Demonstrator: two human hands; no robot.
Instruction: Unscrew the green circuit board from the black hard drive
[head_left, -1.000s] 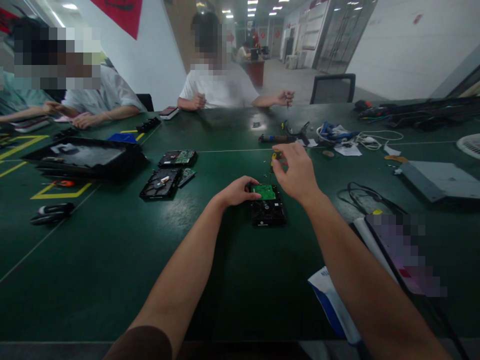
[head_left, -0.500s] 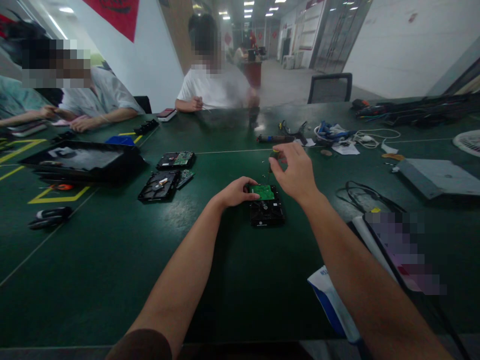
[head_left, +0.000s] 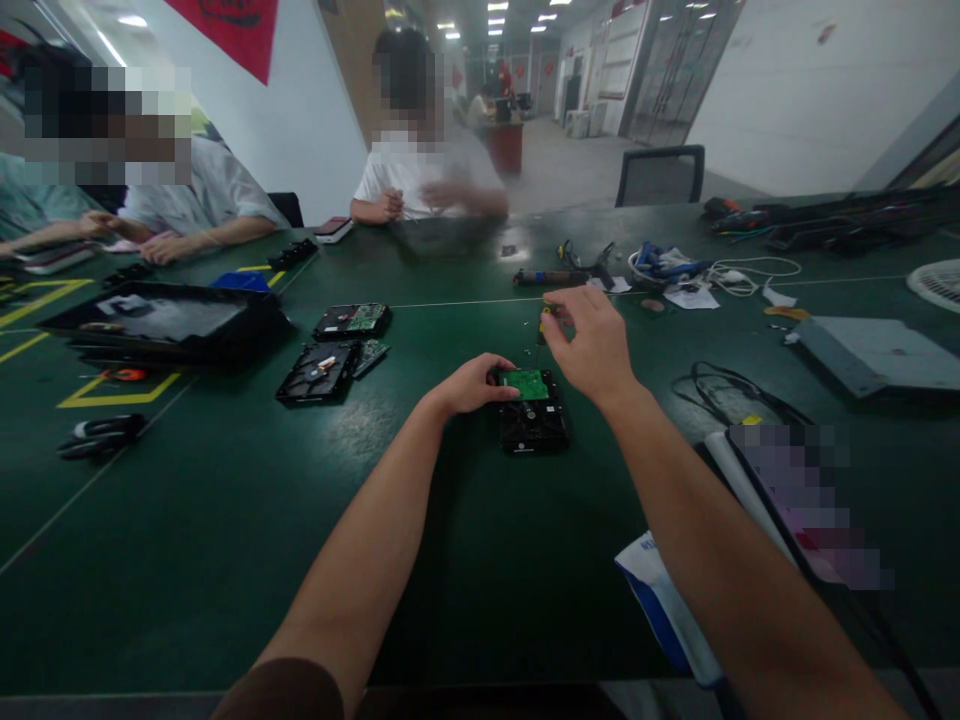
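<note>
A hard drive (head_left: pixel 534 432) lies on the green table in front of me, its black underside facing up. A green circuit board (head_left: pixel 527 384) covers its far half. My left hand (head_left: pixel 478 386) grips the drive's left side, with the thumb over the edge of the board. Above the far right of the drive, my right hand (head_left: pixel 592 335) pinches the yellow and dark handle of a small screwdriver (head_left: pixel 541 322) from the top. Its thin shaft points down towards the far edge of the drive; where the tip touches I cannot tell. A few tiny screws (head_left: pixel 526 352) lie just beyond the drive.
To the left are two more hard drives (head_left: pixel 319 372) and a loose circuit board (head_left: pixel 370 357). A black tray (head_left: pixel 172 325) stands farther left. Cables (head_left: pixel 667 268) and a grey metal case (head_left: pixel 881 352) are on the right. Across the table sits a co-worker (head_left: pixel 420 180).
My right fingers have shifted slightly on the screwdriver, and more of its handle shows. My left hand and the drive stay put. The co-worker opposite has drawn one hand back towards the chest.
</note>
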